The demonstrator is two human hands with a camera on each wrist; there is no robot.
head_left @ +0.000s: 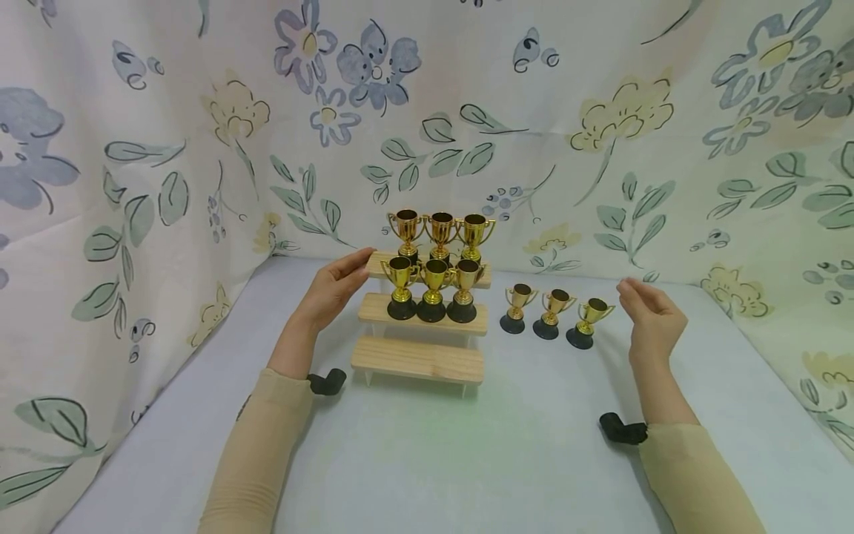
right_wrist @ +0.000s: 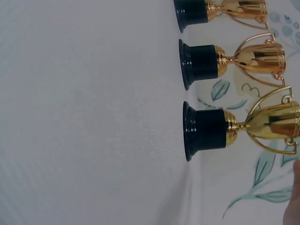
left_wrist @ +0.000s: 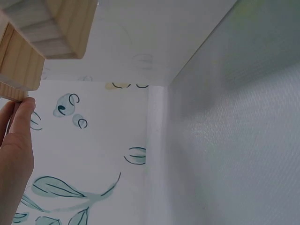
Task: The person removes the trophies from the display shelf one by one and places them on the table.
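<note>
We judge that we are between grips, with the reach for a trophy in hand. Our right hand [head_left: 652, 319] hangs just beside the gold trophy [head_left: 586, 325], the rightmost of 3 that stand upright in a slanting row on the bench [head_left: 427, 460], to the right of the wooden stand [head_left: 416, 361]. Its fingers are drawn close together and loosely bent, with no trophy in them; we cannot tell whether the thumb and fingertips meet. The right wrist view shows a small gap between our hand and that trophy.

Our left hand [head_left: 330, 292] is at the left end of the top tier [head_left: 382, 262]. Its fingers lie nearly straight and close together, their tips seeming to touch the board's end. We take this as steadying the stand, though how firmly we press does not show.

The top-tier trophies [head_left: 441, 228] number 3, and so do the middle-tier trophies [head_left: 434, 278], all upright and close side by side. The bottom tier bears none, so 6 of the 9 are up.

As we see it, taking the gold trophy calls for parting the right thumb and fingers around its cup or stem, then pinching it without knocking the coppery trophy [head_left: 551, 315] beside it. The left hand needs to stay light, since a nudge could topple the crowded rows.
</note>
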